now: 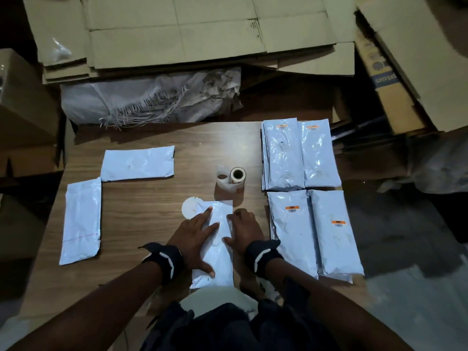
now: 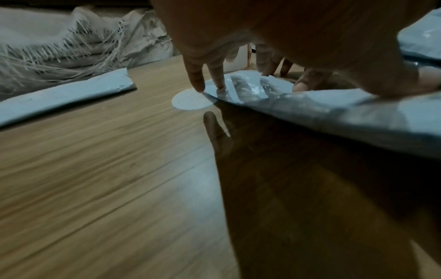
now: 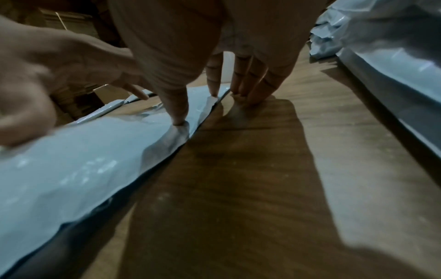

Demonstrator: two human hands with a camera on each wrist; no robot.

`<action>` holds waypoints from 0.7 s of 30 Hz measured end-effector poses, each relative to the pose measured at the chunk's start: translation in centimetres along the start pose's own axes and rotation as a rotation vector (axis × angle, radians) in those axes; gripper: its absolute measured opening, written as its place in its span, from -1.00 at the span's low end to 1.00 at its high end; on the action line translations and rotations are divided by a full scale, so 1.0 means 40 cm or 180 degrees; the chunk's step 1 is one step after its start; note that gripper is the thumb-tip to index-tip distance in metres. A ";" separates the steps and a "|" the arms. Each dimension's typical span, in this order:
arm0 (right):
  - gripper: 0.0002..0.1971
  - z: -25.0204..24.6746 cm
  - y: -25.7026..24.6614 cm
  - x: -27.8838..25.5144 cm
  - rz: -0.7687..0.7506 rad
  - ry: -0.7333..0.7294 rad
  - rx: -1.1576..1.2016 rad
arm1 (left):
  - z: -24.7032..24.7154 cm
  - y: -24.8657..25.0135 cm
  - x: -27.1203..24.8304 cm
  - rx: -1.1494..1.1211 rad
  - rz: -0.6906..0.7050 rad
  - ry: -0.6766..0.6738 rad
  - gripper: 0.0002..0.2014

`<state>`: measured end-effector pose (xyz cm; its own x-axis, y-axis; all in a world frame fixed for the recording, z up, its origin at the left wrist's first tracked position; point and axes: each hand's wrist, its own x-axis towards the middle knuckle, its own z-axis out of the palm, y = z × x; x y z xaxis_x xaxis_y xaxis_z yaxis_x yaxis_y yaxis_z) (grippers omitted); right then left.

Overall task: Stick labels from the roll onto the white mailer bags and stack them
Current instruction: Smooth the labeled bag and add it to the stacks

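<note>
My left hand (image 1: 196,234) flat, fingers spread, pressing bag (image 1: 219,259) at lower centre of frame. My right hand (image 1: 247,230) at bag's right edge: thumb and forefinger straight on it, other fingers on table (image 1: 152,198). Roll (image 1: 236,176) stands just above bag, centre frame. Labelled bags (image 1: 314,231) stacked at right; two plain bags (image 1: 81,219) at left.

dim, bluish light falls on your table (image 1: 141,198); dark corners, hard hand shadows, glare on plastic, and blurred, edge-warped wrist views.
</note>
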<state>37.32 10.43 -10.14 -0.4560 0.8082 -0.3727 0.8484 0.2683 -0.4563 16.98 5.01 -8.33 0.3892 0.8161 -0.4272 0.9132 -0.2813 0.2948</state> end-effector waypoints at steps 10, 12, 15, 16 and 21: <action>-0.62 -0.039 0.004 0.034 0.0258 0.0025 0.0700 | -0.139 0.053 0.130 0.0152 -0.0152 0.1244 -0.27; -0.74 -0.055 -0.001 0.049 0.0761 0.0441 0.1317 | -0.181 0.073 0.172 0.0240 -0.0426 0.1397 -0.36; -0.89 -0.088 -0.009 0.073 0.1405 0.0886 0.1917 | -0.233 0.106 0.215 0.0572 -0.0833 0.1146 -0.58; -0.90 -0.101 -0.012 0.080 0.1492 0.0936 0.2001 | -0.242 0.113 0.225 0.0683 -0.0928 0.1000 -0.62; -0.78 -0.153 -0.026 0.109 0.1515 0.0946 0.1966 | -0.237 0.106 0.271 0.0979 -0.0963 0.0797 -0.64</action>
<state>36.09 16.87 -6.34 0.0774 0.8905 -0.4484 0.5931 -0.4026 -0.6973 23.92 17.46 -3.61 0.0951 0.9697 -0.2251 0.9886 -0.1184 -0.0925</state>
